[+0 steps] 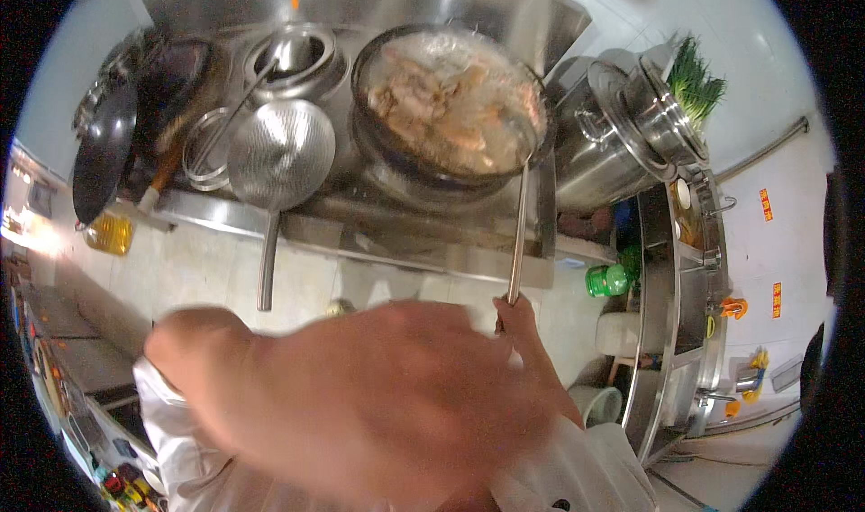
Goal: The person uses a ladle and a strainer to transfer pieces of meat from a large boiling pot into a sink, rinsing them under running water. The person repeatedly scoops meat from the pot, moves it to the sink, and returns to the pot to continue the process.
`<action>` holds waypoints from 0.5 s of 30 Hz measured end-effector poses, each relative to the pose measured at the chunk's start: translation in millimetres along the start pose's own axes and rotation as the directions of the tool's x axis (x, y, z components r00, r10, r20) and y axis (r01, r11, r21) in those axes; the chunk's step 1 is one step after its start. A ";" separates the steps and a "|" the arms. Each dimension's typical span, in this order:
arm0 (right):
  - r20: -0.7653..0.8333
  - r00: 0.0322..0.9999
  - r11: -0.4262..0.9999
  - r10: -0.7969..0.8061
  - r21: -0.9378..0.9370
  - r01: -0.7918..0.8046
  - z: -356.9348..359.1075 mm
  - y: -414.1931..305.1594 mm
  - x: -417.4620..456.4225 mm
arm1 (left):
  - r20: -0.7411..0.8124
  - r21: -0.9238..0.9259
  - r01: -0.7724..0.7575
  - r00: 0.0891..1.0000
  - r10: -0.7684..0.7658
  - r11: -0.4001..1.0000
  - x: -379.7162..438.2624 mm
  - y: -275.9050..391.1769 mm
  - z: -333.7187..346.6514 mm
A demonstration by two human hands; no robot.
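My right hand point(517, 316) is closed around the end of a long metal handle point(520, 235), whose far end dips into a large dark wok point(361, 130). Pieces of meat point(419, 96) lie in cloudy, bubbling liquid there. The handle's head is partly hidden in the liquid. My left hand point(439, 404) looms blurred and very close to the camera, in front of my body; its fingers cannot be made out. A perforated metal strainer point(280, 150) rests left of the wok, its handle jutting past the stove's front edge point(405, 259). Behind it stands a metal pot point(290, 59) with a ladle point(236, 107).
At the left are a dark wok point(105, 154) and a container of yellow liquid point(109, 234). Large steel stockpots point(601, 147) and green leafy stalks point(696, 80) are at the right. Beyond stand a green bottle point(606, 280), a bin point(598, 404) and a steel counter point(665, 390).
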State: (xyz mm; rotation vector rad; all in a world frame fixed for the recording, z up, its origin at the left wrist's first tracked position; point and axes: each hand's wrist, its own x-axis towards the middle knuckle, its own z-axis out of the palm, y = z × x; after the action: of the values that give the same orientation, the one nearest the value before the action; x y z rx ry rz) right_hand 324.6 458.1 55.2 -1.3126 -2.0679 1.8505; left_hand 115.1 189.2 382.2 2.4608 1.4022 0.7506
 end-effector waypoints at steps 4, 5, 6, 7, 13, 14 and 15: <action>-0.004 0.995 0.994 0.098 0.039 -0.098 2.6 -11.1 -2.7 | -0.188 -0.013 0.524 0.836 -0.516 0.852 -49.2 -60.3 71.0; -0.028 0.999 0.997 0.042 0.060 -0.040 5.7 -13.7 -7.2 | -0.109 0.078 0.728 0.685 -0.720 0.681 -59.9 -68.4 81.6; -0.053 0.998 0.998 0.024 0.062 -0.020 8.7 -17.1 -8.2 | -0.237 0.213 0.786 0.618 -0.750 0.580 -78.7 -78.8 111.8; -0.073 0.997 0.998 0.016 0.060 -0.012 10.1 -18.4 -11.2 | -0.020 0.150 0.863 0.491 -0.871 0.483 -102.9 -89.4 133.8; -0.225 0.965 0.941 -0.132 -0.334 0.051 -18.4 -29.0 -24.3 | 0.277 -0.135 0.962 0.267 -0.923 0.238 -236.9 -123.1 312.8; -0.232 0.972 0.964 -0.036 -0.263 -0.027 -31.2 -33.7 -24.1 | 0.209 -0.022 0.883 0.463 -0.861 0.469 -267.5 -130.0 348.6; -0.232 0.965 0.910 -0.123 -0.415 0.017 -43.3 -36.9 -23.2 | 0.162 0.104 0.746 0.640 -0.751 0.658 -301.4 -133.6 388.3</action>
State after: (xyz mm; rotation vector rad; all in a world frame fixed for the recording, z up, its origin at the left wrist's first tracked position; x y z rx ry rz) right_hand 344.1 480.9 108.9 -1.4408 -2.3995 1.1760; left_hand 94.6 29.1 -101.0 1.6060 2.1116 0.2757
